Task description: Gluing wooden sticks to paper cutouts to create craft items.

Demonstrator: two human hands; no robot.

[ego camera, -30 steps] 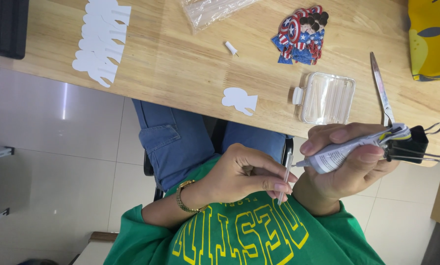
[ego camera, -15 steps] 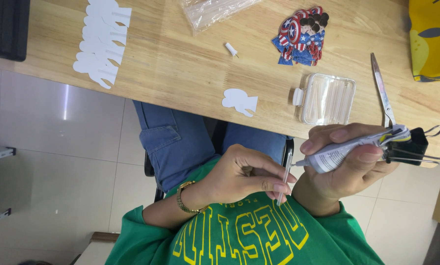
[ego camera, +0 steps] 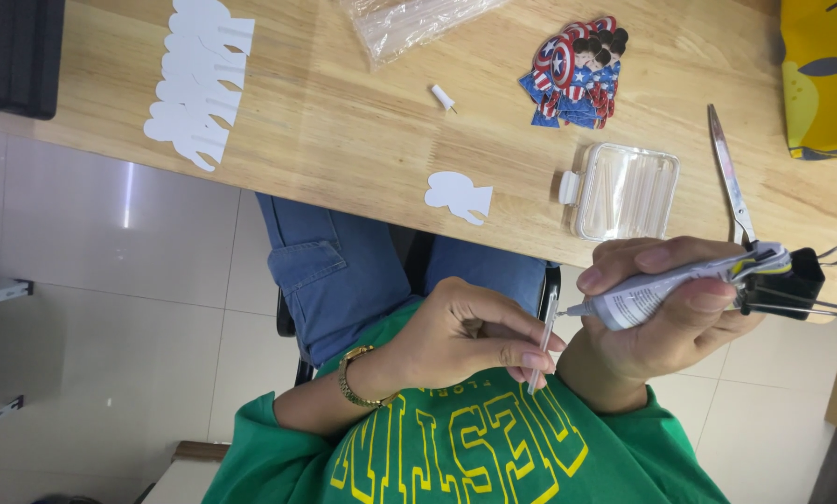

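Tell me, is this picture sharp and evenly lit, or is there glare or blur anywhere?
Head view: mostly sharp, evenly lit, the scene seems turned upside down. A bright streak of glare lies on the floor tiles; the plastic bag and clear box glint. The left hand with its thin stick and the right hand squeezing the glue tube are crisp.

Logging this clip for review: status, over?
Left hand pinching thin stick. Right hand gripping glue tube, its tip close to the stick. Nothing between them.
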